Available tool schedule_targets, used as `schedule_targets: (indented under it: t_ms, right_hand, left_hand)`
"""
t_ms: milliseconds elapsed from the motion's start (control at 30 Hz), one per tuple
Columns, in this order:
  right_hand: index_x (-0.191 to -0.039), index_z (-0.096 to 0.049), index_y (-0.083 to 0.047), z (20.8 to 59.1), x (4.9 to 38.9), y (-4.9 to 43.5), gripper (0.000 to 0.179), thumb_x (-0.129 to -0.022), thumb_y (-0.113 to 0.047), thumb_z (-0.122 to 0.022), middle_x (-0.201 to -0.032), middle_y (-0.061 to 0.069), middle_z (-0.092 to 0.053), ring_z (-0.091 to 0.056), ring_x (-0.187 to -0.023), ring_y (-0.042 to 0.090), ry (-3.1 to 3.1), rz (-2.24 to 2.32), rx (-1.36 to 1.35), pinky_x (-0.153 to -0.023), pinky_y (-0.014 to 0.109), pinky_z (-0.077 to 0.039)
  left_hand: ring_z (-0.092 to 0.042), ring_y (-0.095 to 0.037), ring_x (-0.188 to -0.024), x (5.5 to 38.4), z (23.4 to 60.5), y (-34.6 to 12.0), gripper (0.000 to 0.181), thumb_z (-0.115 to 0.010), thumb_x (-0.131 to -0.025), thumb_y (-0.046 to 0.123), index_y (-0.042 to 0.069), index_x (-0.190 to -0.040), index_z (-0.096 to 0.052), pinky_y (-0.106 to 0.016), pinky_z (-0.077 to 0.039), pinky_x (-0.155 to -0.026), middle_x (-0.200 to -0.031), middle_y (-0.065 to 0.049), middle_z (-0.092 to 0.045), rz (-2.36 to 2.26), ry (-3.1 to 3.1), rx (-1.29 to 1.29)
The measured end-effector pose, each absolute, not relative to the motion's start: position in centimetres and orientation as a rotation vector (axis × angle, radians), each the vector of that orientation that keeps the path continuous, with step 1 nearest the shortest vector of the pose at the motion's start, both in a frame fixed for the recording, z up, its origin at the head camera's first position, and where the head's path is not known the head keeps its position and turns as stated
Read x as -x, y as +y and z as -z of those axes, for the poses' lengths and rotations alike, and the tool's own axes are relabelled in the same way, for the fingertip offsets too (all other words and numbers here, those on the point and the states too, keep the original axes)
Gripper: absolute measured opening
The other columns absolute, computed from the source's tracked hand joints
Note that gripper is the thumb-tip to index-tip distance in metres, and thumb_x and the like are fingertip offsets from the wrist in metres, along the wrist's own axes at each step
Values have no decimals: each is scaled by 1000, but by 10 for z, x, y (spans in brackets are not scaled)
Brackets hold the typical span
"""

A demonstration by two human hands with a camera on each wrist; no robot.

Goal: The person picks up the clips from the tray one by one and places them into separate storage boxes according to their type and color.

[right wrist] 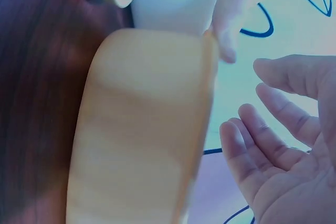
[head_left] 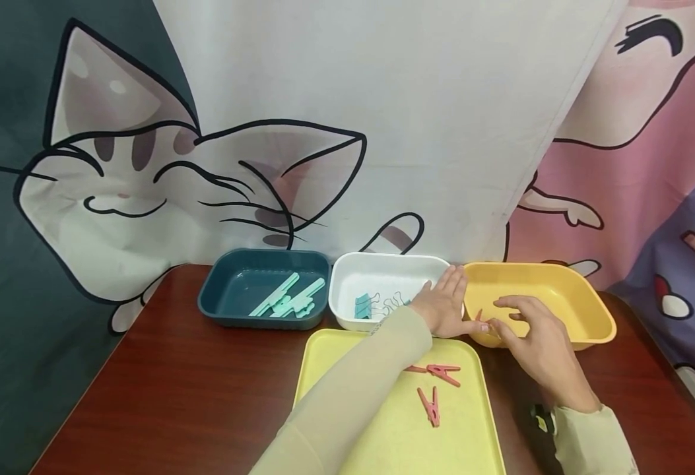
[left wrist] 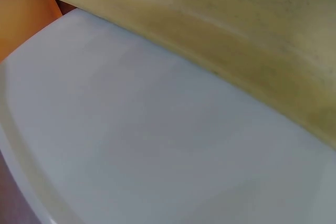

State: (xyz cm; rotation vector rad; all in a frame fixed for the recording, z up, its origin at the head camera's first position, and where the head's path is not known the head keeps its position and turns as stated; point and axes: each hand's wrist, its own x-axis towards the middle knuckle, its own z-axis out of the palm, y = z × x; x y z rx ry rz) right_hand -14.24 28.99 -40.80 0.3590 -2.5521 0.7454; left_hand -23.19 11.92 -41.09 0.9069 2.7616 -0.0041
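Note:
My left hand (head_left: pixel 442 305) reaches over the right end of the white basin (head_left: pixel 338 290), its fingers straight and its thumb pointing at the yellow basin (head_left: pixel 585 310). Over the front of that yellow basin is my right hand (head_left: pixel 540 349), its fingers loosely bent and spread. In the right wrist view, nothing shows between the thumb and fingers of the right hand (right wrist: pixel 283 166). A small reddish clothespin (head_left: pixel 479 315) shows at the yellow basin's left end, between the two hands, partly hidden. More pink clothespins (head_left: pixel 443 374) (head_left: pixel 431 408) lie on the yellow tray (head_left: pixel 460 448).
Teal binder clips (head_left: pixel 363 306) lie in the white basin. A dark blue basin (head_left: pixel 222 310) on the left holds mint-green clips (head_left: pixel 282 300). All three basins stand in a row along the back of the brown table (head_left: pixel 163 396), against a cat-printed cloth (head_left: pixel 442 132).

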Motion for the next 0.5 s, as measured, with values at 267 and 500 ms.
schedule_targets:
  t_ms: [267,500]
  right_hand:
    - [-112,-70,-7,402,134,282,39,-77,-2,-85,-108,11,-68,-68,-86,31,-2505,-721,-425,-66,15,-53]
    - [-110,-70,-9,397,129,276,40,-75,0,-86,-107,4,-69,-65,-87,23,-2475,-689,-459,-78,3,-40]
  left_hand:
    - [11,-15,-153,233,412,120,108,-24,-88,86,13,-163,2,-38,-19,-122,-169,-1,11,10,2762,-907]
    - [8,-15,-154,230,410,119,105,-26,-90,84,13,-163,0,-39,-22,-121,-169,-1,8,-3,2770,-911]
